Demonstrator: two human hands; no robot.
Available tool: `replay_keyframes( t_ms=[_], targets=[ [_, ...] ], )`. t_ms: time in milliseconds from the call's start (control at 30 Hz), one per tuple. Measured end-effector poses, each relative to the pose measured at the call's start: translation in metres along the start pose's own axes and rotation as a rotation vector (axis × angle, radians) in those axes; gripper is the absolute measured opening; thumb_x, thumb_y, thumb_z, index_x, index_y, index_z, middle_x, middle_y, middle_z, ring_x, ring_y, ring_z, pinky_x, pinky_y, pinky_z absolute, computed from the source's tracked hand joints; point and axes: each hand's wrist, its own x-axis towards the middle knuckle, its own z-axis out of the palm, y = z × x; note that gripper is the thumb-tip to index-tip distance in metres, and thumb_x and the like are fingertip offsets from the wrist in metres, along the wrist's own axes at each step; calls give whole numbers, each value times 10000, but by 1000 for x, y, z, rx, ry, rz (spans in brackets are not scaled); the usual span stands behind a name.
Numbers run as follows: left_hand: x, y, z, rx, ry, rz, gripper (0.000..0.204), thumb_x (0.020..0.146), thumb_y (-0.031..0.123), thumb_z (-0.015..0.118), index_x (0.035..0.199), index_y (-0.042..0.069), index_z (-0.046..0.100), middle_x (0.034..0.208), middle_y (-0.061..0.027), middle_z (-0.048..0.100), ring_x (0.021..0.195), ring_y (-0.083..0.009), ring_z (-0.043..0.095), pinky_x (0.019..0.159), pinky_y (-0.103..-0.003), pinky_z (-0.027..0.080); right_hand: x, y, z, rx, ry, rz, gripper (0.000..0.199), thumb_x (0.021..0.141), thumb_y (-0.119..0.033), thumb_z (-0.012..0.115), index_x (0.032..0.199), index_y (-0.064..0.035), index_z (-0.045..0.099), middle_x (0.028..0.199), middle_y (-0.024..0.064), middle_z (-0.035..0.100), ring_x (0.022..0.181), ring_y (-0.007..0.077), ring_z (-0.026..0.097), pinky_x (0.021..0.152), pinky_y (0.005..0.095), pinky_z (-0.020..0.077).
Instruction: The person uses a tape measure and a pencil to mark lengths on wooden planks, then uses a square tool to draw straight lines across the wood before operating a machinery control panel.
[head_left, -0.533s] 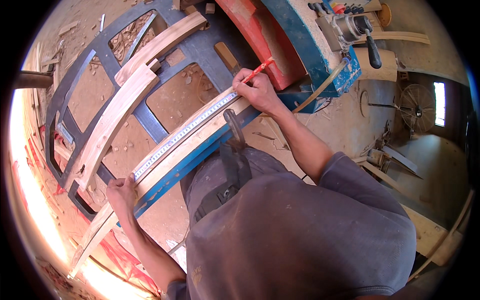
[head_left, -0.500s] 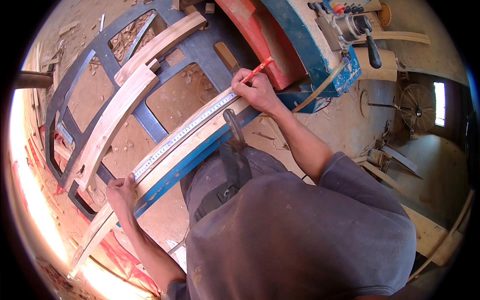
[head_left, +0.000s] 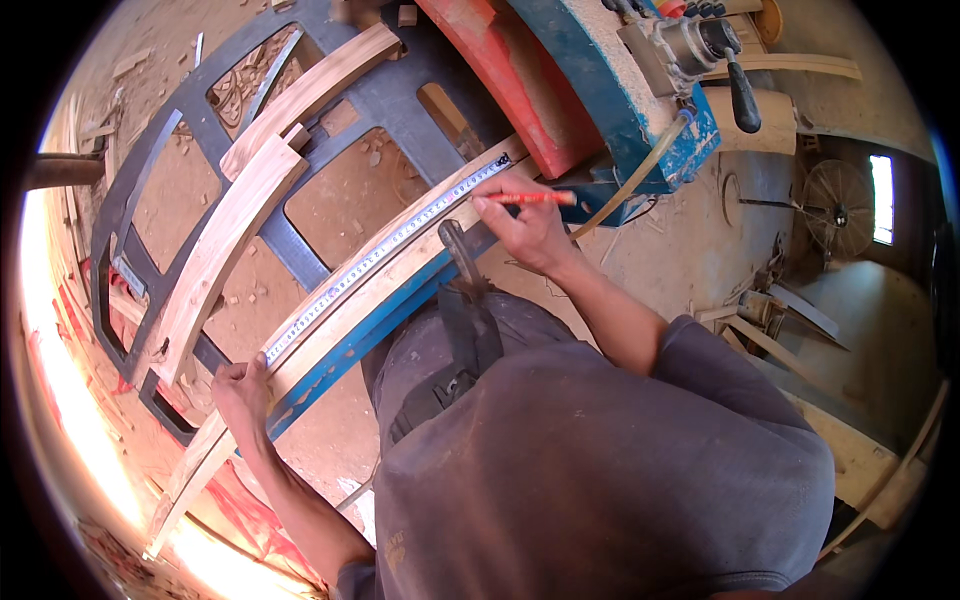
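Okay, from my remote seat: one tape measure (head_left: pixel 385 258) lies slantwise along the light wooden workpiece (head_left: pixel 340 318). My left grip (head_left: pixel 240 395) is narrow, pinching the tape's lower-left end at the wood's upper edge. My right grip (head_left: pixel 525 225) is closed around one red pencil (head_left: pixel 548 198), just below the tape's upper-right end; can't tell whether those fingertips touch it. Counts: one blue beam (head_left: pixel 340 375) beneath the workpiece, one dark hooked metal piece (head_left: pixel 465 262) near the right grip, two curved wooden pieces (head_left: pixel 225 245) on one dark slotted frame (head_left: pixel 390 110), one fan (head_left: pixel 838 212) far right. Can't tell if the workpiece is one strip or two.
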Motion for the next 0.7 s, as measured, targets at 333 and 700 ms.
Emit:
replay_keyframes(
  t_ms=[333,700],
  targets=[
    [-4,6,1,-83,24,-49,354,878,201,824,780,-127,734,769,-167,628,767,-265,616,812,-421,499,-37,-4,7,-87,-87,-330,162,918,-15,724,1077,-42,732,942,121,708,876,326,665,799,419,532],
    [-6,13,-2,-28,1,20,353,900,219,791,728,-87,760,629,-172,628,743,-266,604,776,-420,487,-26,16,-7,-100,67,-182,193,977,-17,637,1155,-4,708,1061,182,714,994,366,673,895,417,539]
  ],
)
